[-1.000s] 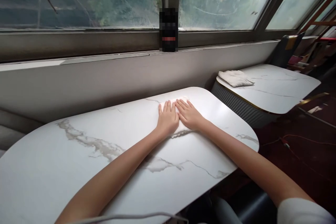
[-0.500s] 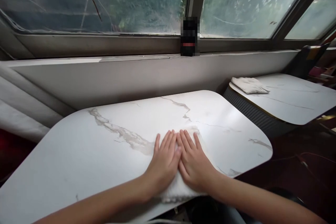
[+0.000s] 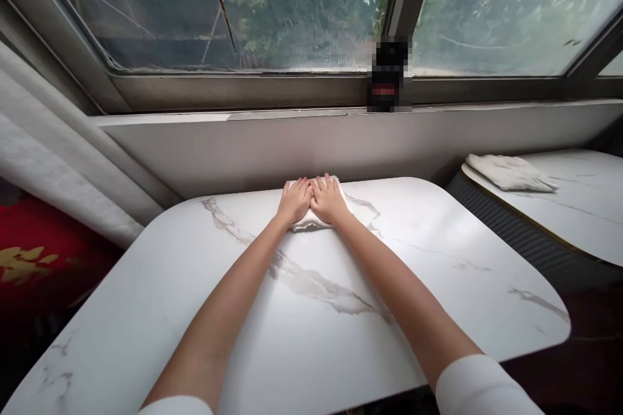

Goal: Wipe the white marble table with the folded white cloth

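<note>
We are pressing our left hand [image 3: 294, 201] and right hand [image 3: 328, 200] flat, unclenched, onto a folded white cloth [image 3: 313, 221] at the smooth, grey-veined, round-cornered worktop's [image 3: 302, 337] far edge.

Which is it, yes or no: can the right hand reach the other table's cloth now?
Probably not: the right hand rests on the near cloth, while the far cloth lies on the other table, across a gap.

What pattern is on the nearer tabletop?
The tabletop is white with greyish marble-like veins; head view shows best.
</note>
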`<act>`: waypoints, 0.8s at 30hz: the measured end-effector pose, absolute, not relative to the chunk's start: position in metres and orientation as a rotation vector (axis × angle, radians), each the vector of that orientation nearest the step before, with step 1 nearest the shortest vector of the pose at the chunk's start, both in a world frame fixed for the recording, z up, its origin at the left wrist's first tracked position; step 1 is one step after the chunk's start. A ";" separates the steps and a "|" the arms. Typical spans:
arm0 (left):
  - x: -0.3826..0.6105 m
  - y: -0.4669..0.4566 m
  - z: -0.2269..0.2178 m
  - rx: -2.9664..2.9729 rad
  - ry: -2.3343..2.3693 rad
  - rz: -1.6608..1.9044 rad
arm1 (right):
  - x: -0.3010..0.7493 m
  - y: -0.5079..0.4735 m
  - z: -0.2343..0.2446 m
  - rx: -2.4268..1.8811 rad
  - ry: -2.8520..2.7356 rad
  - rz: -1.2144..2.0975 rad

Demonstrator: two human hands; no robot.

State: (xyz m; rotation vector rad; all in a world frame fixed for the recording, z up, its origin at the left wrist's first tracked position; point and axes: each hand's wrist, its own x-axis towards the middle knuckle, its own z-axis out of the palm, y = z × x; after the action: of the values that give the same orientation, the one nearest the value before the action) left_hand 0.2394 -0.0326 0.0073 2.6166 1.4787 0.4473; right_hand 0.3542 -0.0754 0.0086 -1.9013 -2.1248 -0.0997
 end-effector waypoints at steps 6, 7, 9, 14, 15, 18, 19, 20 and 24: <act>0.233 -0.069 0.006 2.602 1.544 0.461 | 0.352 -0.107 0.011 -1.921 -2.132 -0.008; 0.228 -0.082 0.006 2.617 1.535 0.458 | 0.348 -0.120 0.011 -1.908 -2.142 0.010; 0.213 -0.115 0.005 2.684 1.456 0.437 | 0.339 -0.155 0.010 -1.899 -2.142 0.069; 0.161 -0.217 0.000 2.869 1.214 0.443 | 0.311 -0.266 0.010 -1.784 -2.236 0.358; 0.151 -0.235 -0.001 2.894 1.196 0.456 | 0.307 -0.284 0.012 -1.755 -2.267 0.415; 0.130 -0.269 -0.001 2.935 1.167 0.455 | 0.298 -0.313 0.020 -1.686 -2.367 0.607; 0.127 -0.271 -0.001 2.931 1.174 0.435 | 0.297 -0.313 0.022 -1.664 -2.393 0.650; 0.124 -0.269 0.000 2.916 1.193 0.414 | 0.295 -0.309 0.024 -1.645 -2.408 0.661; 0.123 -0.223 -0.001 2.800 1.329 0.390 | 0.287 -0.258 0.022 -1.634 -2.371 0.402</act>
State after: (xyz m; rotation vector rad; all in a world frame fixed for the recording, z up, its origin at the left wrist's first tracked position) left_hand 0.1228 -0.2231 -0.0005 2.8000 1.3290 0.3903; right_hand 0.2873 -0.2577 0.0215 -1.6337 -2.3710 0.4025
